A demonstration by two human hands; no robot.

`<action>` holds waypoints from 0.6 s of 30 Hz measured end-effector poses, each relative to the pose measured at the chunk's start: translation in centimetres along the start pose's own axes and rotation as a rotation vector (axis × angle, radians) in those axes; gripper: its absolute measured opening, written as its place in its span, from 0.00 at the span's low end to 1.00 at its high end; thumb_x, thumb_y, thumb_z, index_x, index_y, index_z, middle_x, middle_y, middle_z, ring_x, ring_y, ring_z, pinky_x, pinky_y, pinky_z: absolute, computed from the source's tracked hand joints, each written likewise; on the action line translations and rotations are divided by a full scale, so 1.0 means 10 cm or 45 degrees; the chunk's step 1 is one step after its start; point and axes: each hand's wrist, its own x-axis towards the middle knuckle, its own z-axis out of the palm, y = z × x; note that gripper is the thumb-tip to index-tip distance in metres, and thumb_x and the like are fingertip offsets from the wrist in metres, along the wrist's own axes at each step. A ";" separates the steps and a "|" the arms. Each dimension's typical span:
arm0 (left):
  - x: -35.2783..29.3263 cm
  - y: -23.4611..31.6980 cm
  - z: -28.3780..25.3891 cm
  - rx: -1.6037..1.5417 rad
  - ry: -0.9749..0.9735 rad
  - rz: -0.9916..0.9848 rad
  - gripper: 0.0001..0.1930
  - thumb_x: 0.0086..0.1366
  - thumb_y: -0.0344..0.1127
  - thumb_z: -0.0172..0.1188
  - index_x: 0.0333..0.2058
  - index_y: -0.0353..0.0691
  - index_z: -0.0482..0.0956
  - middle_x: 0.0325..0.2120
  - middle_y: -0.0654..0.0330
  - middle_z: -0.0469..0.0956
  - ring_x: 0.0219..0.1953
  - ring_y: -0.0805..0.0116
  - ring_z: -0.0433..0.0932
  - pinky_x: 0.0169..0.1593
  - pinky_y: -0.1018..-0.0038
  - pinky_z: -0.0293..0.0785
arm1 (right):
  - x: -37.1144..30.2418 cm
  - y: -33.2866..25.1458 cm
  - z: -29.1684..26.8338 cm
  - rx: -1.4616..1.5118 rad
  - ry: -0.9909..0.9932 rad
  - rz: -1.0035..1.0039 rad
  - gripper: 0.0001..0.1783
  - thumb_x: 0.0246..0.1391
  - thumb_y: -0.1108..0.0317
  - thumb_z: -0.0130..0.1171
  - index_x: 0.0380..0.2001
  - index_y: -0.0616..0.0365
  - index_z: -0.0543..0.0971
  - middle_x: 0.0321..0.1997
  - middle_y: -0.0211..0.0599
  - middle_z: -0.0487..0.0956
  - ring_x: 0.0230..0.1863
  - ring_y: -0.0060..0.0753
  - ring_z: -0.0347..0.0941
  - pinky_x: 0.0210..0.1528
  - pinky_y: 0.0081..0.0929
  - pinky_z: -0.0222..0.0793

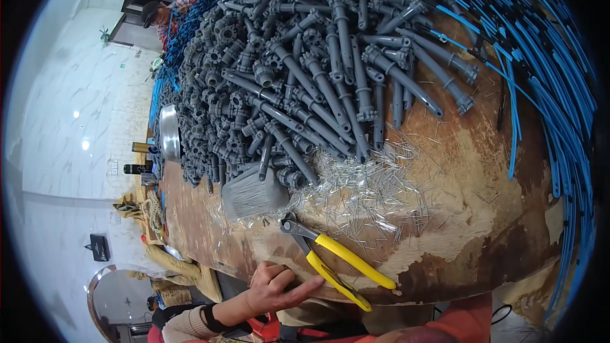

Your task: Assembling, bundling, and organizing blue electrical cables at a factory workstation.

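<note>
The left hand [272,287] is resting near the pliers [348,257], its grip's contents unclear, and should be avoiding loose pins [365,200].

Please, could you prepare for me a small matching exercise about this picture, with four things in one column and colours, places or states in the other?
Column one
1. Left hand
2. Pliers
3. Shallow tray
4. Long narrow strips

Column two
A. bright blue, at the right side of the picture
B. fingers bent, at the near edge of the table
C. grey, with thin metal pins in it
D. yellow handles, lying on the tabletop

Right pairs: 1-B, 2-D, 3-C, 4-A
</note>
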 end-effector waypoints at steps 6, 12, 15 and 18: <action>0.00 -0.01 0.02 0.009 0.034 -0.016 0.27 0.46 0.43 0.69 0.49 0.64 0.79 0.32 0.66 0.59 0.36 0.69 0.63 0.37 0.74 0.63 | -0.19 0.18 0.02 -0.024 -0.039 -0.025 0.11 0.61 0.65 0.49 0.34 0.58 0.79 0.30 0.36 0.80 0.31 0.34 0.76 0.38 0.31 0.74; -0.04 -0.03 0.03 -0.024 -0.053 0.044 0.31 0.42 0.44 0.71 0.50 0.61 0.76 0.35 0.64 0.58 0.37 0.63 0.62 0.36 0.68 0.62 | -0.61 0.38 0.01 -0.030 -0.002 -0.036 0.11 0.61 0.65 0.49 0.34 0.58 0.80 0.30 0.37 0.80 0.31 0.34 0.76 0.37 0.31 0.74; -0.10 -0.03 0.01 0.004 -0.032 0.002 0.31 0.41 0.45 0.72 0.49 0.60 0.75 0.35 0.63 0.58 0.37 0.62 0.62 0.36 0.67 0.62 | -0.83 0.49 0.04 -0.031 0.026 -0.058 0.11 0.61 0.65 0.49 0.34 0.58 0.80 0.29 0.37 0.80 0.30 0.34 0.76 0.37 0.32 0.74; -0.05 -0.05 0.05 -0.020 -0.026 0.013 0.30 0.41 0.45 0.72 0.48 0.58 0.76 0.34 0.63 0.59 0.36 0.61 0.62 0.36 0.66 0.63 | -0.97 0.55 0.10 -0.032 0.036 -0.088 0.12 0.61 0.64 0.50 0.34 0.58 0.80 0.29 0.37 0.80 0.30 0.34 0.76 0.37 0.32 0.74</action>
